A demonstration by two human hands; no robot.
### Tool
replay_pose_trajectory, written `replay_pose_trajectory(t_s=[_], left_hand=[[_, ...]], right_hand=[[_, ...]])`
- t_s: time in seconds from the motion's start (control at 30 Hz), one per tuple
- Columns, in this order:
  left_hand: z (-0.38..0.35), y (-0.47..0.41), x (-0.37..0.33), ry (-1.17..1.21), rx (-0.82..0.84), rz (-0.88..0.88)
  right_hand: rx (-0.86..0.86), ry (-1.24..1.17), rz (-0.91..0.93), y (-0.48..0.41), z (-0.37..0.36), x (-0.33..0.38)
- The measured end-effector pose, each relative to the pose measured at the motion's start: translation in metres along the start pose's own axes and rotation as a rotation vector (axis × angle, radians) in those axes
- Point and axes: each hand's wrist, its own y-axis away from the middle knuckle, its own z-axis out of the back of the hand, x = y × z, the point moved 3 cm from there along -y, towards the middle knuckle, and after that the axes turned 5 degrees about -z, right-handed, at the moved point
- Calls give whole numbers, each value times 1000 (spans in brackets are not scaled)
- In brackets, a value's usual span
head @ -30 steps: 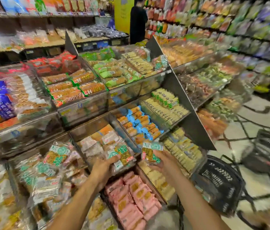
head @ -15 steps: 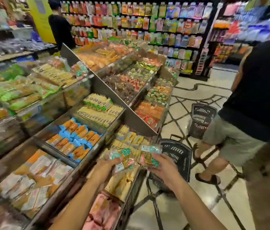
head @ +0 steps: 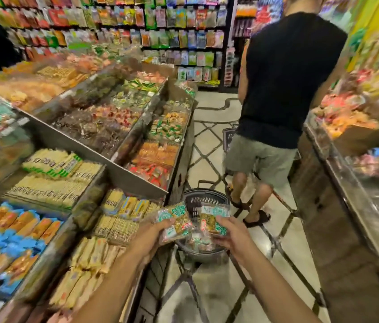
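Observation:
My left hand grips a clear snack packet with green and red labels. A second snack packet of the same kind is held in my right hand. Both packets hang just above a black shopping basket that stands on the floor beside the shelf end. Several small packets lie inside the basket.
Tiered bins of wrapped snacks run along my left. A person in a black shirt and grey shorts stands in the aisle just past the basket, back to me. Another snack counter lines the right. Hanging packets fill the far wall.
The view has swung right, away from the shelf bins toward the aisle. Both hands carried their packets from the bin over to above the black basket. The standing person came into view.

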Motion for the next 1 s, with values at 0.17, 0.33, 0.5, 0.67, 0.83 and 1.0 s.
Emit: replay_pose_trajectory(t_s=[0.17,0.33,0.5,0.67,0.83,1.0], left_hand=[[-36,-65,-10,1,107,42],[-49,-166,7,18,189,114],[-69,-203,-1,8,255,169],[-76,-239,20,-7,120,281],[-84,-279,52,-27,9,305],[-85,-320,98,-63,-90,334]], right_hand=[[-85,-13,-6,-42,27,29],[-168,-42,-15,-81,40,57],[-260,-88,-36,-128,54,55],[-298,-95,-146,-175,66,35],[-340,-68,-200,-225,95,13],[-326,-15,-311,-278,116,-15]])
